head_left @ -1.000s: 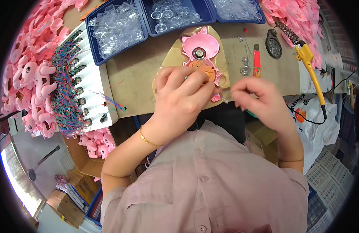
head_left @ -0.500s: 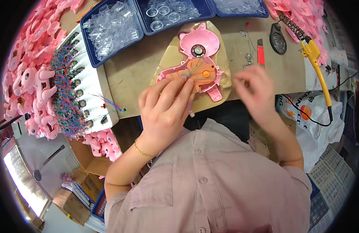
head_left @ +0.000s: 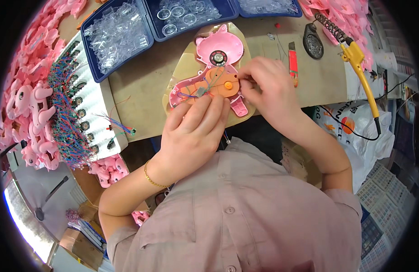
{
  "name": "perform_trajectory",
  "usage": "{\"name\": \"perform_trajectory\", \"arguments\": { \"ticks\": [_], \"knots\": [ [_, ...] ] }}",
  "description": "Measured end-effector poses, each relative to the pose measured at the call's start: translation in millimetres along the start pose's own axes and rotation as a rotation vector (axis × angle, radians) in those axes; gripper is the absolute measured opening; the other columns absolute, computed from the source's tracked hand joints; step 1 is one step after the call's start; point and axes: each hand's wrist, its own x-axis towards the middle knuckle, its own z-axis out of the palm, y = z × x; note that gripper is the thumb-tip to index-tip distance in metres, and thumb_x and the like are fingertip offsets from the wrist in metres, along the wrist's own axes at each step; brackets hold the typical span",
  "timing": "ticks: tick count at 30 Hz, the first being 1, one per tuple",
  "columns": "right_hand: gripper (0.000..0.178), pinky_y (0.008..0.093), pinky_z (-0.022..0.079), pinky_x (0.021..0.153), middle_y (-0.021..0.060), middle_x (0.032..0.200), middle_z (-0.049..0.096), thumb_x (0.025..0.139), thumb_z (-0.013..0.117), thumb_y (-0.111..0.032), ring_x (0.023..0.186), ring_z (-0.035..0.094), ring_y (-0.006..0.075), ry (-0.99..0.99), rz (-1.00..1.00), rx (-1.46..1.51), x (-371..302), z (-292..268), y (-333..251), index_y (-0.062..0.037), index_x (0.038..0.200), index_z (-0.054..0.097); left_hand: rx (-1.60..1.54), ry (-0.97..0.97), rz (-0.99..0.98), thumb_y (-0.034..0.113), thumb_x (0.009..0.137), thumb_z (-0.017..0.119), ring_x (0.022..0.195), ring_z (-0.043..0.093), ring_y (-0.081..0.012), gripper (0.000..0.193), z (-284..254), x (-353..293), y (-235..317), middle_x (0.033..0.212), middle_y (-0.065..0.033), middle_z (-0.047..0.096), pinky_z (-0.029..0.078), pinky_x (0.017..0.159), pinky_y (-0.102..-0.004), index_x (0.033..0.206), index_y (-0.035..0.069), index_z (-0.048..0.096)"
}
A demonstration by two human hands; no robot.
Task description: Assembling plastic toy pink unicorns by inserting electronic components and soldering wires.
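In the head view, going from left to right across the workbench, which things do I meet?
Pile of pink toy shells → white tray of wired parts → open pink toy half under both hands → red-handled cutter → black stand → yellow soldering iron.

**Workbench surface — contents as I see them**

I note a brown workbench (head_left: 141, 86) with a tan pad (head_left: 182, 68) laid at its middle. On the pad lies an open pink toy shell (head_left: 214, 75) — its orange parts and wiring are exposed. Along the far edge stand blue trays (head_left: 150, 27) of clear plastic pieces. To the left rests a white rack (head_left: 89, 104) of small wired components, with heaps of pink toy shells (head_left: 25, 104) beyond it. To the right lie a red-handled knife (head_left: 292, 63), a dark round stand (head_left: 313, 43) and a yellow soldering iron (head_left: 359, 68).
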Motion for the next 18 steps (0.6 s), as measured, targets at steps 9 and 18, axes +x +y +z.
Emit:
{"name": "perform_trajectory", "arguments": {
  "ticks": [9,18],
  "knots": [
    [0.015,0.0276,0.05,0.071,0.0089,0.092,0.066,0.08,0.065,-0.003,0.081,0.063,0.0196,-0.198,0.315,0.435,9.1,-18.9,3.8,-0.0001,0.095,0.067,-0.018,0.037,-0.038,0.013,0.066,0.059,0.102,0.052,-0.0157,0.036,9.2,-5.3,3.1,0.106,-0.0044,0.055,0.039,0.088,-0.031,0.101,0.003,0.064],
    [0.015,0.0337,0.039,0.076,0.004,0.085,0.061,0.071,0.072,-0.006,0.083,0.057,0.0219,0.043,-0.091,0.012,-7.8,2.3,10.8,-0.0054,0.085,0.067,-0.009,0.099,-0.169,0.01,0.071,0.061,0.104,0.053,-0.0151,0.036,18.6,-12.1,12.6,0.118,-0.0011,0.057,0.036,0.091,-0.0312,0.107,0.011,0.067]
  ]
}}
